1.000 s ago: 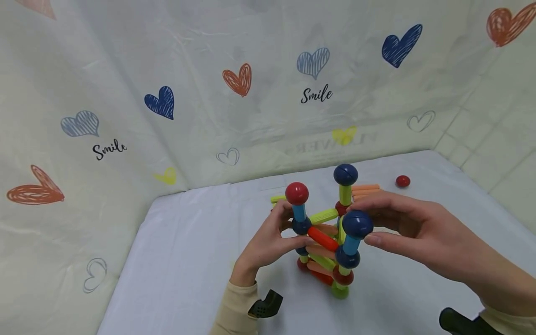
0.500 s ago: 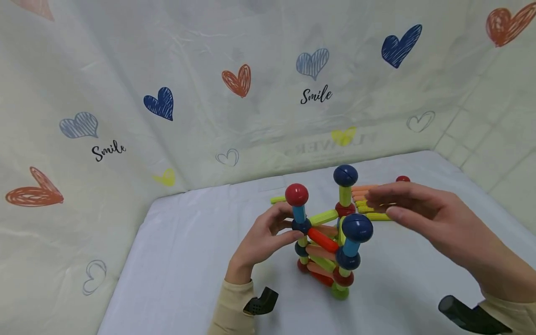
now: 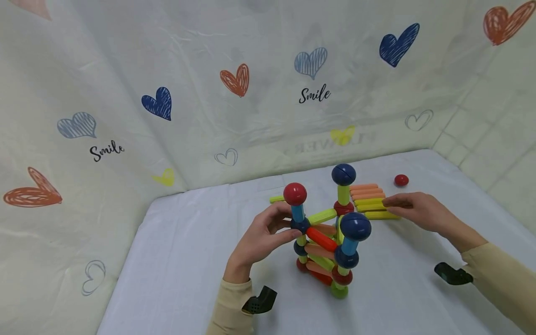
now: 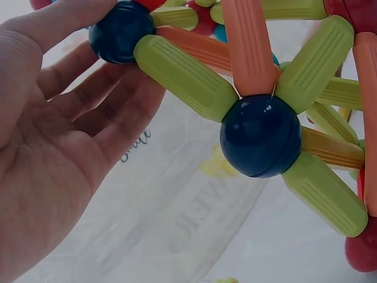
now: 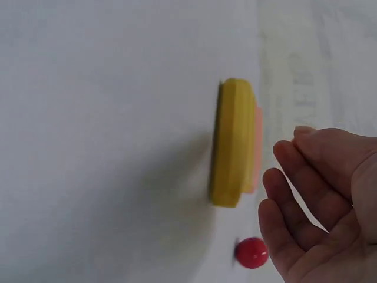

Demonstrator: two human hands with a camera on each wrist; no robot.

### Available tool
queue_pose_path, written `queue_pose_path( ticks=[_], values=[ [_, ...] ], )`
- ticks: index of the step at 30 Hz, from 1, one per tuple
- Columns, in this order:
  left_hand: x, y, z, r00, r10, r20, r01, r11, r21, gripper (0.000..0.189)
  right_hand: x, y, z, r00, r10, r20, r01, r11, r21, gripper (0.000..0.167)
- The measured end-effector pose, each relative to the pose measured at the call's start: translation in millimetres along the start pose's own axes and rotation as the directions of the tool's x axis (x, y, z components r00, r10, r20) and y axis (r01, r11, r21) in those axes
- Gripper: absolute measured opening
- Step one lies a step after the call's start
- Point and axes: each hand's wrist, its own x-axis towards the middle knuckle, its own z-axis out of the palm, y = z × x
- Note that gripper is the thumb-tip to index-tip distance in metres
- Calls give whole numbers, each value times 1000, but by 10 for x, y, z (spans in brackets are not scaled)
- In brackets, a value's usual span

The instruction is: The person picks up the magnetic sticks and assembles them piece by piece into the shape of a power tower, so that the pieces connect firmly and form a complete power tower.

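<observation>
A tower of magnetic sticks and balls (image 3: 321,239) stands on the white-covered table, topped by one red ball (image 3: 295,194) and two dark blue balls. My left hand (image 3: 261,237) holds its left corner, thumb and fingers about a dark blue joint ball (image 3: 299,226). The left wrist view shows the fingers (image 4: 112,106) behind that ball. My right hand (image 3: 418,211) is at the right ends of several yellow sticks (image 3: 370,208), fingers loosely bent. In the right wrist view, a gap separates its fingertips from the nearest yellow stick (image 5: 231,147), with nothing between them.
Orange sticks (image 3: 364,187) lie behind the yellow ones. A loose red ball (image 3: 401,180) sits beyond my right hand. A green stick (image 3: 277,198) lies behind the left hand. A printed cloth (image 3: 188,116) hangs along the table's back edge.
My right hand has left the tower's right side and moved away, over to the yellow sticks. My left hand stays at the tower's left corner, its thumb slightly shifted.
</observation>
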Motion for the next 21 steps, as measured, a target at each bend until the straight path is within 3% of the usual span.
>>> queue_pose_path(
  ticks=[4, 9, 16, 21],
  values=[
    [5, 2, 7, 1000, -4, 1, 4, 1000, -1, 31, 45, 202, 75, 998, 47, 41, -48, 999, 14, 43],
    [4, 5, 10, 1000, -12, -1, 12, 1000, 0, 31, 45, 247, 172, 997, -16, 70, 19, 999, -40, 36],
    [-1, 19, 7, 1000, -21, -4, 22, 1000, 7, 32, -10, -54, 183, 969, -110, 221, 140, 982, -128, 24],
    [-4, 23, 1, 1000, -25, -6, 25, 1000, 4, 32, -112, -405, 58, 943, -164, 290, 163, 986, 26, 26]
  ],
)
